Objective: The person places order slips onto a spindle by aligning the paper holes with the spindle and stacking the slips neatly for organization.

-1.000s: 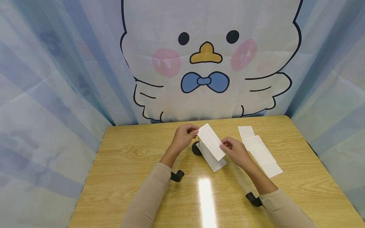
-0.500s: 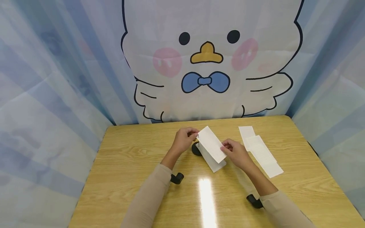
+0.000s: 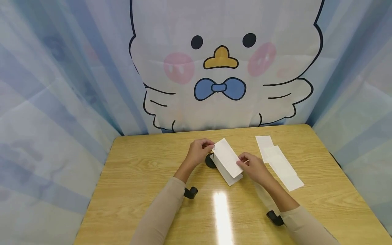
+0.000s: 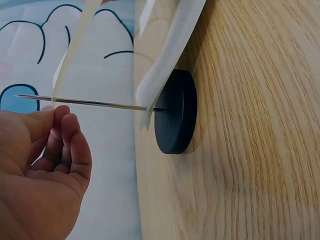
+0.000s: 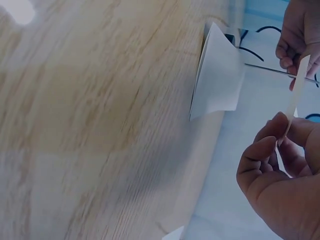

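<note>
A white paper slip point(image 3: 227, 158) is pinched by both hands: my left hand point(image 3: 199, 151) at its far left edge, my right hand point(image 3: 253, 166) at its right edge. In the left wrist view the thin metal spike point(image 4: 107, 104) of a bill spike passes through the slip's end, its point sticking out beyond. The round black base point(image 4: 177, 112) rests on the table. Lower on the spike, close to the base, sits other white paper point(image 5: 215, 75), with a gap between it and the held slip.
Several more white slips point(image 3: 280, 165) lie overlapping on the wooden table point(image 3: 147, 170), right of the right hand. A curtain point(image 3: 220, 109) printed with a cartoon bird hangs behind the table's far edge. A black wrist camera point(image 3: 191, 192) sits below the left hand.
Both hands have lowered the held slip slightly toward the base. The spike's point now shows above the slip, where a second ago it did not.
</note>
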`<state>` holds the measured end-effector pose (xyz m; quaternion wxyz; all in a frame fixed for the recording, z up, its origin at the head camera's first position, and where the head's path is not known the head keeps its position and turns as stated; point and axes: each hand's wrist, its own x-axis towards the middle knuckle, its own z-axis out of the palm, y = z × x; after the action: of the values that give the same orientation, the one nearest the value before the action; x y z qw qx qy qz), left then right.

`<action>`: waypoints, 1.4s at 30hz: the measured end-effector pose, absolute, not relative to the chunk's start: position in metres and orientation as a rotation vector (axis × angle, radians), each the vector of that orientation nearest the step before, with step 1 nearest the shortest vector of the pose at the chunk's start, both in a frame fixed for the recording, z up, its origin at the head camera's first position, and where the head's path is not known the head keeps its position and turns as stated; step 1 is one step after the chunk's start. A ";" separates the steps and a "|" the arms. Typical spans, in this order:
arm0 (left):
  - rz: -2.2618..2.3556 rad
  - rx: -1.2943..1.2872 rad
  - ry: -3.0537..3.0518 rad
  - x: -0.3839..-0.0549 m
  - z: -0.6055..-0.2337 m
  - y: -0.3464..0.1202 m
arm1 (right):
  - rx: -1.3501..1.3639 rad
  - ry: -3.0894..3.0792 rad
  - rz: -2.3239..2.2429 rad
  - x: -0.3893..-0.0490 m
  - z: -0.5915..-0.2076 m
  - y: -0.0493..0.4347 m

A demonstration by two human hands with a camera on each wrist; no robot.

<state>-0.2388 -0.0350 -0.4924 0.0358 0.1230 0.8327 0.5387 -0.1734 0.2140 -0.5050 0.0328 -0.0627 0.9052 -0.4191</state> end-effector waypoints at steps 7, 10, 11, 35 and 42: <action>1.613 0.403 2.564 -0.240 -0.496 -0.037 | -0.215 2.781 -1.227 -0.173 -0.509 0.213; 1.590 0.418 2.565 -0.241 -0.499 -0.038 | -0.201 2.771 -1.205 -0.174 -0.510 0.211; 1.580 0.421 2.566 -0.241 -0.500 -0.038 | -0.196 2.767 -1.198 -0.174 -0.510 0.211; 1.442 0.432 2.632 -0.246 -0.529 -0.034 | -0.235 2.793 -1.102 -0.180 -0.528 0.214; 1.403 0.407 2.661 -0.245 -0.534 -0.032 | -0.265 2.801 -1.062 -0.181 -0.531 0.215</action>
<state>-0.2449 -0.0316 -0.5345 0.0529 0.1340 0.8754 0.4615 -0.1811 0.2153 -0.5311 0.0672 -0.0880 0.9293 -0.3523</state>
